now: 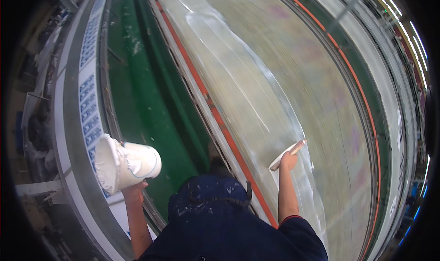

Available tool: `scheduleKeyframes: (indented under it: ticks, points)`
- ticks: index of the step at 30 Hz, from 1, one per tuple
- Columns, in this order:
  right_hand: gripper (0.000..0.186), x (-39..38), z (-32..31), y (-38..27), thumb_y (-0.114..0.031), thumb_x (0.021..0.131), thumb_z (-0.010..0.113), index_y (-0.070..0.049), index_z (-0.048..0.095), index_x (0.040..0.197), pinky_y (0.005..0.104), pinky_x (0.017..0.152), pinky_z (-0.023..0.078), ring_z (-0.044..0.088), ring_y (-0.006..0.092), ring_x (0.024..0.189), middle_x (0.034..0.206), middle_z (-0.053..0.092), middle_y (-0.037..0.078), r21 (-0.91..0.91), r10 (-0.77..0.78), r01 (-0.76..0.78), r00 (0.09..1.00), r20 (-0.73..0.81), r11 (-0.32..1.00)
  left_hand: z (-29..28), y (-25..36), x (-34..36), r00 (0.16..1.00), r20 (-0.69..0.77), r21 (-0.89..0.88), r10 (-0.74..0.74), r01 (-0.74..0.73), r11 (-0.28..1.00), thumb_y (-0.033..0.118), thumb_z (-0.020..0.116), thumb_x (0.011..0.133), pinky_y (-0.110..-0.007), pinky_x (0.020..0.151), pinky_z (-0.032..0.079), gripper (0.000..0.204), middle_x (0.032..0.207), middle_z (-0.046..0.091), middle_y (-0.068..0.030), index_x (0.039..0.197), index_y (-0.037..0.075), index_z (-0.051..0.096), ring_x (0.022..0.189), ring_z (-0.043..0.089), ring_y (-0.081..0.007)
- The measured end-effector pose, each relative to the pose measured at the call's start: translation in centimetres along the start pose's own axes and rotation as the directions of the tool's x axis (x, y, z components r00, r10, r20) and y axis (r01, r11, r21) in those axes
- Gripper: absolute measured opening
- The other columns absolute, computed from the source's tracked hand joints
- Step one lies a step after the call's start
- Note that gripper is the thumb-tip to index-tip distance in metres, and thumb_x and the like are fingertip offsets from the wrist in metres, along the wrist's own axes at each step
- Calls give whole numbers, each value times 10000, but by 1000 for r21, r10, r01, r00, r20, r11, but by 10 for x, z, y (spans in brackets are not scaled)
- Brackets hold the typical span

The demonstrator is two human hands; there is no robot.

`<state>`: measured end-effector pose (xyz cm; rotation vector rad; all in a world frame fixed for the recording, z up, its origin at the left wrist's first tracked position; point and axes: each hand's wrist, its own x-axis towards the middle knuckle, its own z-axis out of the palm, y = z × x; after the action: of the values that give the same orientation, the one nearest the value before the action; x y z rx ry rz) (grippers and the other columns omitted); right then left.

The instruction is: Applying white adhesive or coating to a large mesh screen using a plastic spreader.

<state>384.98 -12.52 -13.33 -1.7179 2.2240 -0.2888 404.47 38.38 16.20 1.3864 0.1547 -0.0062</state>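
My left hand (134,193) holds up a white bucket (140,158) from below its side. The bucket is tilted, its mouth toward the left, and thick white paste coats its rim and wall. Most of that hand's fingers are hidden by the bucket. Out to the right, my right hand (288,161) is closed around a wide, flat spreader (299,146) with a pale blade. Its blade rests against a long, pale, translucent-looking panel (311,96). A glossy, whitish wet band (215,36) runs along the panel's left side, past the spreader.
A red-orange strip (220,119) edges the panel on the near left, and another orange strip (353,73) curves along its far right. Between the panel and a left-hand rail with blue-printed white sheeting (89,98) lies a green, paste-spotted floor (137,77). Bright lamps (412,45) show at upper right.
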Motion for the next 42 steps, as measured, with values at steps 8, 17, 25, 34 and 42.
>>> scheduleKeyframes:
  ticks: [8,17,25,34,42]
  points:
    - [279,-110,174,-390,-246,773,597,0,637,897,495,691,514,657,396,778,858,679,196,36,-163,161,984,70,986,33,42,335,993,-38,65,-108,111,992,19,886,509,-326,824,542,880,1170,581,-73,1286,27,473,1038,589,-204]
    - [352,-236,329,-787,-200,805,588,99,620,988,467,758,543,663,394,858,945,665,251,170,59,-85,987,152,982,35,73,765,993,11,-117,-116,116,986,10,888,522,-327,873,520,882,1171,576,-69,1289,32,453,1062,577,-192]
    - [441,-279,440,-1047,-147,792,563,146,548,1121,475,843,513,628,417,961,1053,623,294,253,-24,-27,980,197,967,69,120,1143,998,29,-168,-47,51,985,20,891,528,-347,940,478,930,1218,549,-68,1323,39,408,1124,543,-197]
    - [343,-374,578,-1432,-162,792,552,130,617,959,483,700,549,666,408,814,906,663,269,131,175,-195,973,150,972,149,175,1574,998,-25,-109,-51,48,993,59,896,517,-336,921,487,879,1182,573,-60,1282,26,464,1098,563,-197]
    - [347,-443,747,-1788,-177,785,555,118,620,956,483,738,542,660,413,837,921,661,271,122,108,-122,987,121,985,184,196,1949,993,-120,-49,2,-8,999,103,893,534,-327,914,481,890,1199,563,-74,1298,16,446,1095,563,-202]
